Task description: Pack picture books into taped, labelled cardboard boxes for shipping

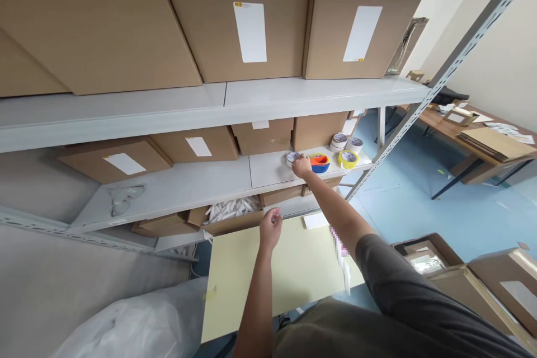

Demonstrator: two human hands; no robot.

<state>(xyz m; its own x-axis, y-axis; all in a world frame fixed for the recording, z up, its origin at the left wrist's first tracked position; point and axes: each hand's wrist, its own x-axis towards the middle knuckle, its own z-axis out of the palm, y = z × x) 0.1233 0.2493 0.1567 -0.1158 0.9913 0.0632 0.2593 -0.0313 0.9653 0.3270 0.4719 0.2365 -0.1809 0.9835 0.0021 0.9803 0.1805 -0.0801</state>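
Note:
My right hand (pixel 302 166) reaches to the middle shelf, its fingers closed at a roll of white tape (pixel 290 160). The fingers hide part of that roll. Just right of this hand sits an orange and blue tape dispenser (pixel 320 164) with a yellow roll in it. A roll of yellow tape (pixel 348 159) lies farther right, and white tape rolls (pixel 339 141) stand behind it. My left hand (pixel 271 228) hovers over the pale yellow tabletop (pixel 302 268), fingers loosely curled and apart, with nothing visible in them.
Cardboard boxes (pixel 260 28) line the upper shelf (pixel 314 89) and the back of the middle shelf (pixel 213 184). An open carton (pixel 235 224) of white pieces sits below. A slotted metal post (pixel 436 84) slants at right. More cartons (pixel 470 291) stand on the floor, lower right.

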